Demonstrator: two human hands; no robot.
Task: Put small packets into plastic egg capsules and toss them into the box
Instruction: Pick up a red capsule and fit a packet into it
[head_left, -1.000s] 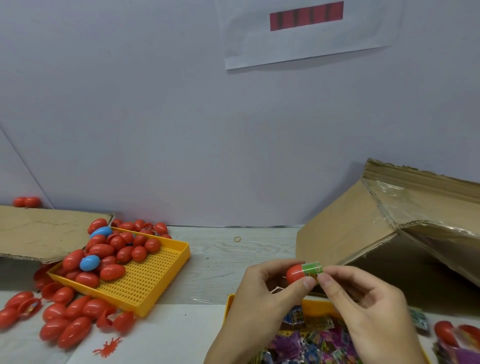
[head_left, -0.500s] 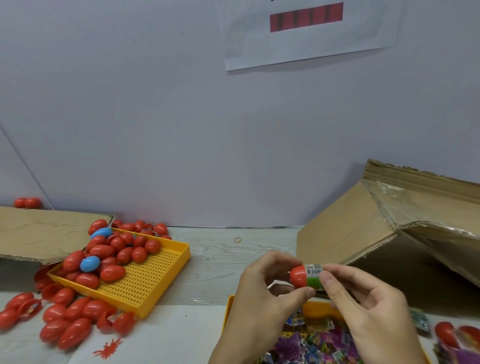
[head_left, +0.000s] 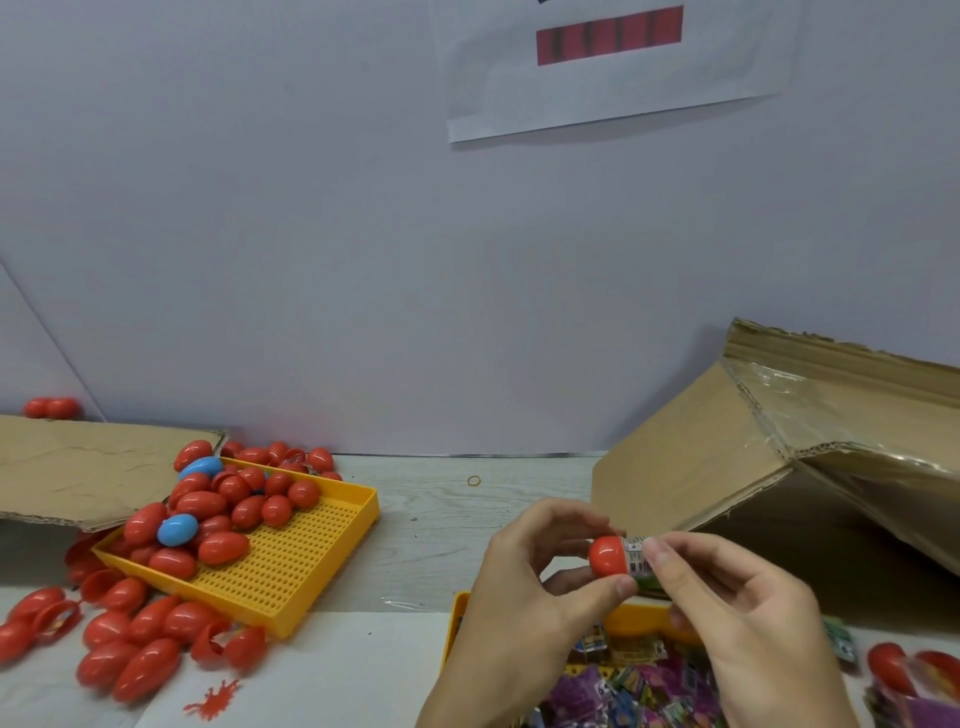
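Note:
My left hand pinches a red egg capsule half between thumb and fingers, just above the near tray. A small green and white packet sticks out of the half's open end, and my right hand pinches that packet with thumb and forefinger. Below both hands lies a yellow tray heaped with several coloured packets. The big cardboard box lies open on its side at the right, right behind my hands.
A yellow perforated tray at the left holds several red eggs and two blue ones. More red eggs and loose halves lie on the table in front of it. A cardboard flap is at far left. More red eggs sit at the bottom right.
The packet has gone deeper into the red half, with less of it showing. Both hands have dropped slightly and stayed together.

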